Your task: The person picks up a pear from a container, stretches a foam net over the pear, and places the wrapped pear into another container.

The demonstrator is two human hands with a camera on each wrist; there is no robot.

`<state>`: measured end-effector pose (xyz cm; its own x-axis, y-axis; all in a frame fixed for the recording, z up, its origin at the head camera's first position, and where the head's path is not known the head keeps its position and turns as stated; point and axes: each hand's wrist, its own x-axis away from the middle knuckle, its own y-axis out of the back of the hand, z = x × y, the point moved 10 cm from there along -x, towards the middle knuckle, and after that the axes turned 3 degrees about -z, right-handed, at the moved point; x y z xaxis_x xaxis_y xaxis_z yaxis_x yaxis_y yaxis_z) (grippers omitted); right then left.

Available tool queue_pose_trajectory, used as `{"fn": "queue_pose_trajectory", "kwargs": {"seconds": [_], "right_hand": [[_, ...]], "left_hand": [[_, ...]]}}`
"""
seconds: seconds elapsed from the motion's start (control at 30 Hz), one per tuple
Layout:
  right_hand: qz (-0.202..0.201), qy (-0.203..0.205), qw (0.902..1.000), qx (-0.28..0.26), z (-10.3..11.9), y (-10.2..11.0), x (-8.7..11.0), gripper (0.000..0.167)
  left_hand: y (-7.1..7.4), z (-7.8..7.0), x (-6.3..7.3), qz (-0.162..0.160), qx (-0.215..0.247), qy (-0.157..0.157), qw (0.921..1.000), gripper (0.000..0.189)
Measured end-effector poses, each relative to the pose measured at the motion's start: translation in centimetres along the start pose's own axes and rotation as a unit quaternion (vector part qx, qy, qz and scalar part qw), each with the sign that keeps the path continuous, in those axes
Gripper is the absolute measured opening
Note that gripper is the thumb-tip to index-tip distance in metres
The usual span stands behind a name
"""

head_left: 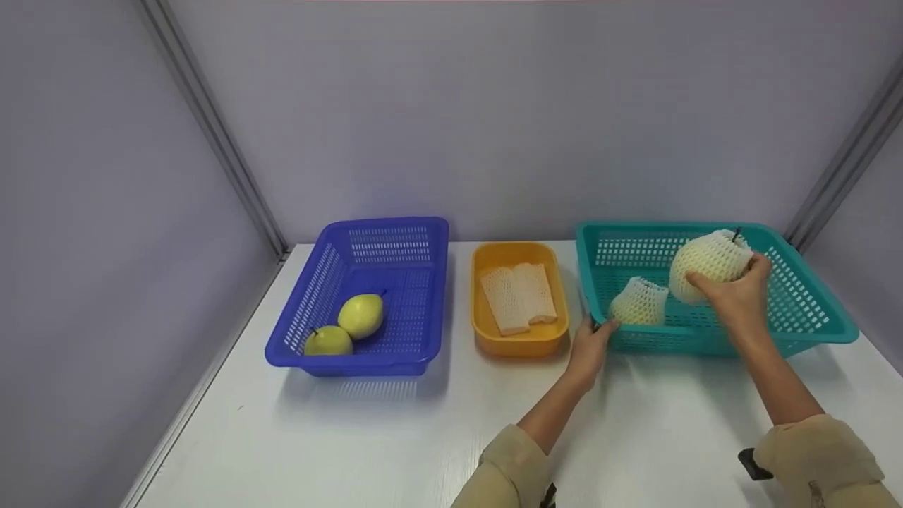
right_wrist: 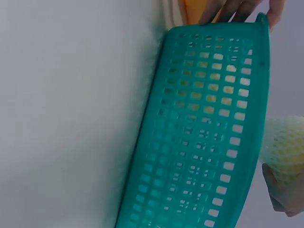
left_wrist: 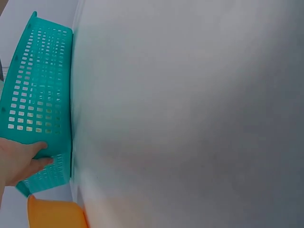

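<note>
My right hand [head_left: 741, 300] grips a pear in a white foam net [head_left: 705, 264], its dark stem poking out on top. It is held up over the teal basket [head_left: 677, 330]; in the right wrist view the netted pear [right_wrist: 287, 142] shows past the basket's rim. Inside that basket, a second netted pear [head_left: 638, 307] sits by the front left corner. My left hand [head_left: 589, 353] holds this same corner, thumb and fingers on either side of the rim, as the left wrist view of the hand [left_wrist: 23, 161] also shows.
A blue basket [head_left: 436, 296] at the left contains two bare yellow-green pears [head_left: 361, 316]. Between the baskets stands an orange bin [head_left: 522, 346] with white foam nets [head_left: 518, 300] lying flat in it. Walls [head_left: 494, 120] enclose the white table [head_left: 338, 451] behind and at both sides.
</note>
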<state>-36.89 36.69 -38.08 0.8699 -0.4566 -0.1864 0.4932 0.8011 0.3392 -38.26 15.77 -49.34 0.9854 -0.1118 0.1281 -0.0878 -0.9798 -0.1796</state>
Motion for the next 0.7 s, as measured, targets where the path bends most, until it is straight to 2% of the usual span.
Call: {"fn": "queue_pose_trajectory", "kwargs": {"seconds": [0.1,0.23,0.43,0.7], "right_hand": [[0.004,0.003,0.9991,0.043,-0.8,0.2,-1.2,0.092],[0.035,0.004,0.9953,0.09,-1.9,-0.1,-2.5,0.095],[0.08,0.023,0.9834,0.161,-3.5,-1.1,-3.8,0.101],[0.197,0.098,0.9648,0.143,-4.6,-2.9,-3.9,0.092]], "left_hand": [[-0.1,0.0,0.1,0.004,-0.007,-0.001,1.0,0.051],[-0.1,0.1,0.0,0.007,-0.011,-0.001,0.9999,0.052],[-0.1,-0.1,0.0,0.01,-0.01,-0.005,0.9999,0.054],[0.0,-0.1,0.1,0.007,-0.023,-0.002,0.9997,0.054]]}}
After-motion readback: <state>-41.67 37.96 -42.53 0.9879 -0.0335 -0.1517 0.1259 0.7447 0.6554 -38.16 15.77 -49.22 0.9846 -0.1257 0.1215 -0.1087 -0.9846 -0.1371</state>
